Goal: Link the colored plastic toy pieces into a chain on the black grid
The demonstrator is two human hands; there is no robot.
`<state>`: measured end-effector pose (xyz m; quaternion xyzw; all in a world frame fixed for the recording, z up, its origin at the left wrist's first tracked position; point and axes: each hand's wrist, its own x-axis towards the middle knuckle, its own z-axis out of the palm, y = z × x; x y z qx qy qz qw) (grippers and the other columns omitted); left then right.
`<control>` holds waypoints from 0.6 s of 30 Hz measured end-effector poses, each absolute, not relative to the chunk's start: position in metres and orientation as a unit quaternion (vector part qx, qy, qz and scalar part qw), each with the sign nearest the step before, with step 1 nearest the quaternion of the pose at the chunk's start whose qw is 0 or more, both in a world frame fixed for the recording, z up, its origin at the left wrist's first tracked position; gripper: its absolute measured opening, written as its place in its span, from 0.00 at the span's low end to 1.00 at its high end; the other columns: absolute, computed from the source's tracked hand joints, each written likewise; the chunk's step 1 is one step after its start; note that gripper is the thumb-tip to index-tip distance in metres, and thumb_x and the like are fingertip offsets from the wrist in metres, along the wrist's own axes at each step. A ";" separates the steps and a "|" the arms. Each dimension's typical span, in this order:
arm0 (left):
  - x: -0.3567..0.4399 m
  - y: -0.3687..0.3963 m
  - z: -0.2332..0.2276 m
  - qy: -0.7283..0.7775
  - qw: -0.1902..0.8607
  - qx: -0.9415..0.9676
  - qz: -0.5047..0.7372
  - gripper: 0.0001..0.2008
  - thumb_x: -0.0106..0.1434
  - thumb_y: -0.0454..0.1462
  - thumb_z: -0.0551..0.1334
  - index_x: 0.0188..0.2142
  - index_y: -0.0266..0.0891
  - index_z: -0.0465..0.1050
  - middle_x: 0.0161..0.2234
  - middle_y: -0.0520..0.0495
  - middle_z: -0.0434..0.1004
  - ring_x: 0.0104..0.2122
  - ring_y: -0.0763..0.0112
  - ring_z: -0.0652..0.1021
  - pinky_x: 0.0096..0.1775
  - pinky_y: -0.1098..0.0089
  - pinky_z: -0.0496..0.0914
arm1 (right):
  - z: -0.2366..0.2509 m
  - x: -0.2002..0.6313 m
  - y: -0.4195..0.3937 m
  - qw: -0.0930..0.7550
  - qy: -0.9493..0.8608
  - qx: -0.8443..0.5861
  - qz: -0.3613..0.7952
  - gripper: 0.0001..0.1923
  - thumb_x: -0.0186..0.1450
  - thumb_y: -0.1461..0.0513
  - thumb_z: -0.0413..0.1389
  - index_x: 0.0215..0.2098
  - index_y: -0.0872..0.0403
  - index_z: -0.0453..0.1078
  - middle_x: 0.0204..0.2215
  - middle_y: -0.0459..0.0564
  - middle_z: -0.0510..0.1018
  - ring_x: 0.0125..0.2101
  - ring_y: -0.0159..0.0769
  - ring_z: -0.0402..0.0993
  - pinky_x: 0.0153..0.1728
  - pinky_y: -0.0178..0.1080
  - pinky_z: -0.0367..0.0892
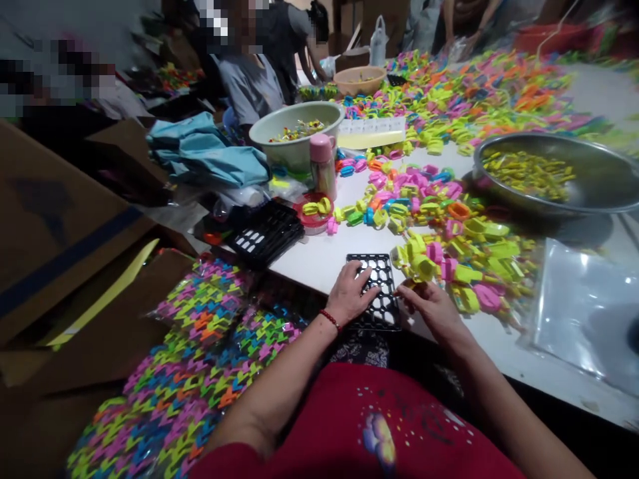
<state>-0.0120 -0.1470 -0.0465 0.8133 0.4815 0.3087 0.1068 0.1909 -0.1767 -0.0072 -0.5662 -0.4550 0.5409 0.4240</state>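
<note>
- Fingers (364, 277) of the left hand (345, 296) splayed over the black grid tray (384, 325), which lies at the near edge of the surface (309, 266), the centre of our clock!
- Right hand (442, 316) at four o'clock, by the tray's edge, its fingers bent inward; whether they grip anything, I can't tell.
- What a crowd of colour: plastic pieces (417, 183) strewn over the surface from noon to three!
- Two o'clock, metal bowl (602, 179), yellow bits inside.
- Three o'clock, clear plastic bags (574, 299), catching the light.
- Eleven o'clock, pale green bowl (279, 152), pink-lidded bottle (323, 169) just in front.
- Ten o'clock, red dish (315, 227) beside stacked black trays (269, 229).
- Eight o'clock, below the surface, bagged pieces (190, 372)!
- Nine to ten, cardboard box (54, 226).
- Deeper in the room, eleven o'clock: grey-shirted person (249, 83), and beyond, a dark-clad person (284, 40) bending over.
</note>
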 end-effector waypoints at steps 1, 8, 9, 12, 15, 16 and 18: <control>-0.012 -0.148 -0.047 0.489 0.107 0.805 0.318 0.21 0.65 0.46 0.60 0.53 0.38 0.67 0.52 0.38 0.67 0.55 0.57 0.68 0.57 0.53 0.66 | -0.007 0.187 -0.171 0.422 -0.465 -0.561 0.540 0.26 0.53 0.43 0.64 0.33 0.56 0.73 0.22 0.47 0.73 0.23 0.31 0.65 0.24 0.35 0.63; -0.016 -0.148 -0.049 0.499 0.125 0.795 0.323 0.09 0.63 0.42 0.63 0.39 0.40 0.73 0.46 0.44 0.74 0.51 0.60 0.71 0.55 0.55 0.67 | -0.023 0.165 -0.139 0.410 -0.516 -0.536 0.528 0.26 0.52 0.43 0.65 0.34 0.56 0.74 0.25 0.48 0.75 0.25 0.34 0.68 0.27 0.36 0.64; -0.017 -0.147 -0.050 0.492 0.131 0.797 0.326 0.08 0.63 0.40 0.63 0.39 0.40 0.74 0.47 0.44 0.74 0.50 0.61 0.72 0.54 0.56 0.68 | -0.025 0.163 -0.136 0.408 -0.519 -0.537 0.525 0.26 0.51 0.43 0.66 0.33 0.56 0.73 0.25 0.48 0.75 0.25 0.34 0.68 0.27 0.36 0.64; -0.022 -0.146 -0.051 0.471 0.140 0.806 0.329 0.08 0.64 0.37 0.60 0.42 0.39 0.74 0.48 0.44 0.74 0.51 0.63 0.72 0.56 0.59 0.68 | -0.028 0.161 -0.131 0.388 -0.530 -0.554 0.512 0.25 0.51 0.43 0.66 0.30 0.57 0.74 0.23 0.48 0.75 0.24 0.34 0.68 0.26 0.37 0.64; -0.027 -0.146 -0.054 0.454 0.148 0.812 0.335 0.10 0.66 0.36 0.57 0.45 0.39 0.74 0.50 0.43 0.74 0.53 0.64 0.72 0.58 0.59 0.68 | -0.027 0.159 -0.126 0.376 -0.532 -0.561 0.510 0.25 0.53 0.44 0.65 0.34 0.57 0.75 0.24 0.49 0.77 0.25 0.36 0.70 0.27 0.37 0.65; -0.027 -0.146 -0.055 0.451 0.150 0.813 0.337 0.11 0.66 0.36 0.57 0.46 0.39 0.73 0.51 0.43 0.74 0.53 0.64 0.72 0.58 0.58 0.67 | -0.026 0.158 -0.124 0.378 -0.530 -0.559 0.514 0.25 0.54 0.44 0.64 0.36 0.57 0.75 0.25 0.50 0.77 0.26 0.36 0.71 0.29 0.38 0.66; -0.027 -0.146 -0.055 0.452 0.152 0.812 0.337 0.13 0.65 0.36 0.58 0.48 0.38 0.71 0.52 0.42 0.73 0.54 0.63 0.71 0.59 0.57 0.67 | -0.024 0.154 -0.119 0.383 -0.526 -0.556 0.517 0.25 0.54 0.45 0.64 0.38 0.57 0.75 0.27 0.51 0.79 0.28 0.37 0.72 0.31 0.39 0.67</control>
